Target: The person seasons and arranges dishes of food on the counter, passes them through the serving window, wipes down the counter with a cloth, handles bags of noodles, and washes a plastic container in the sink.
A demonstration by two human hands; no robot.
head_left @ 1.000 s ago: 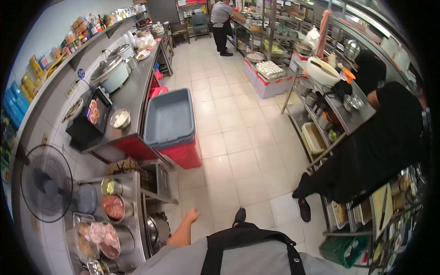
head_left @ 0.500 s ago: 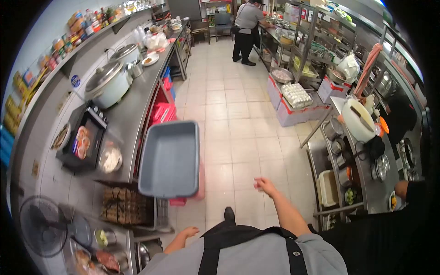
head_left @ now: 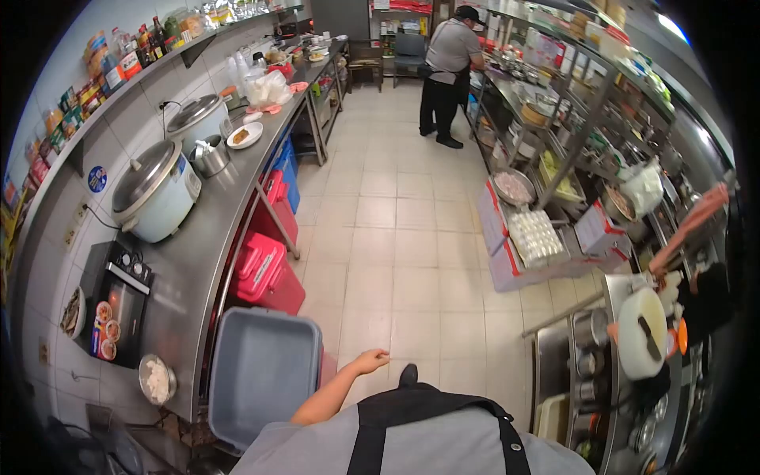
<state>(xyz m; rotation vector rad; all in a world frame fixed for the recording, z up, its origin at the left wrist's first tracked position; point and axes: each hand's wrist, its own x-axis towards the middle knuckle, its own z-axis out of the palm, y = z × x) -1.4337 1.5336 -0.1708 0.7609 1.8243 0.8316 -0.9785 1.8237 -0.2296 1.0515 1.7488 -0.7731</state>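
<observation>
My left hand (head_left: 370,362) swings low in front of my body with nothing visible in it. Its fingers are loosely extended, so it is open. Nearest to it is a grey plastic tub (head_left: 265,360), to the left of my forearm; the tub's inside shows no contents. A gap separates the hand from the tub. My right hand is out of view. One dark shoe (head_left: 408,375) shows below my apron.
A steel counter (head_left: 186,269) with rice cookers and a toaster oven runs along the left. Red bins (head_left: 265,273) stand under it. Egg trays (head_left: 536,237) sit on boxes at right. A co-worker (head_left: 451,71) stands ahead beside shelving. A cutting board (head_left: 633,348) holds a knife.
I have moved forward along the aisle; the tub, counter and egg trays are nearer. My left hand has swung forward, and my right hand has dropped out of view.
</observation>
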